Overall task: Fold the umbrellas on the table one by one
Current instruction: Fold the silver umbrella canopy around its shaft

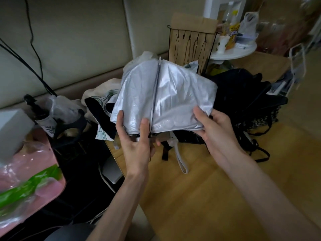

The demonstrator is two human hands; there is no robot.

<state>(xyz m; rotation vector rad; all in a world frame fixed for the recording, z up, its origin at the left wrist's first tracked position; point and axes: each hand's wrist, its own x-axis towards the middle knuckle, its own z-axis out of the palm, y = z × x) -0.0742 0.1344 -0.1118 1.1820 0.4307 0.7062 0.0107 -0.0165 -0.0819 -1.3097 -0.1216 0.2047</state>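
A silver umbrella is held up above the wooden table, its tip pointing away from me and its canopy collapsed into loose shiny panels. My left hand grips the lower left edge of the canopy, thumb on top near the central rib. My right hand pinches the lower right edge of the fabric. The umbrella's pale handle and wrist strap hang below, between my hands. A black umbrella lies crumpled on the table behind it.
A black wire rack with a brown paper bag stands at the back. A white round stand holds a cup and bottles. Cloth bags and plastic clutter lie left; a pink tray sits at the near left.
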